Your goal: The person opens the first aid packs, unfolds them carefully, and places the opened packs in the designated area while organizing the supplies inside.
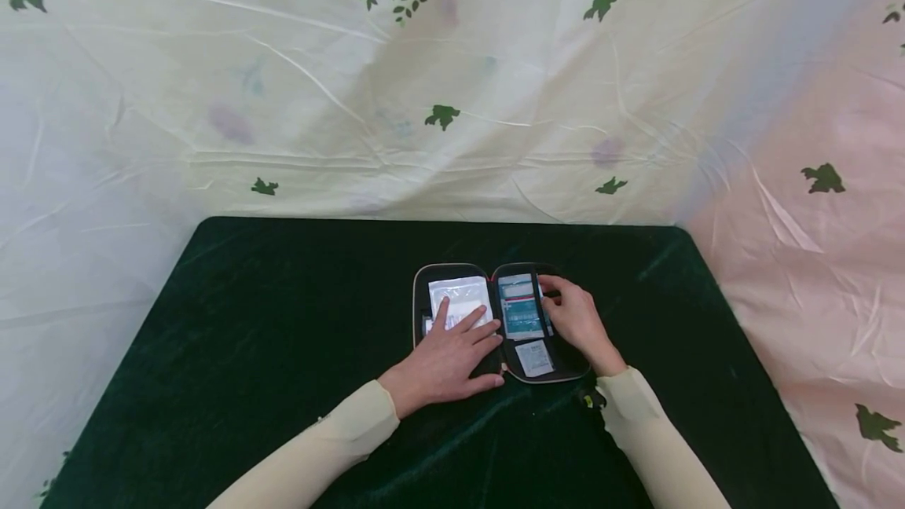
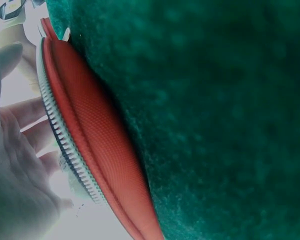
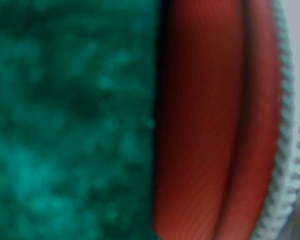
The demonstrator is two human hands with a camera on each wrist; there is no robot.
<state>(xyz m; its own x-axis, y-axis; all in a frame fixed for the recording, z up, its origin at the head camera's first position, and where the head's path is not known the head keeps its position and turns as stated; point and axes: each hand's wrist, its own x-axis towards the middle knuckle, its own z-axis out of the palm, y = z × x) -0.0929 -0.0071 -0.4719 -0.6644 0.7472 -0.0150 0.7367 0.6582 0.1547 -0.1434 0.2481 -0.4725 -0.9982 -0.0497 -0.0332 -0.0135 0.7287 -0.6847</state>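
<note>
Red-fabric case [image 2: 95, 107] lies open on green cloth [image 1: 304, 305], L hand [image 1: 447, 358] at its 8 o'clock, fingers spread, prob to steady it, R hand [image 1: 576, 317] at 3 o'clock, fingers bent by blue pkt [image 1: 519, 316], can't tell if pinching.

Below right of centre in the head view, on the table [image 1: 297, 320], an opened zippered case [image 1: 571, 358]: in its left half, a packet [image 1: 458, 294] partly behind the left hand [image 1: 447, 360]; in its right, a second packet [image 1: 519, 314] beyond a sachet [image 1: 534, 358], beside the right hand [image 1: 576, 319].
</note>
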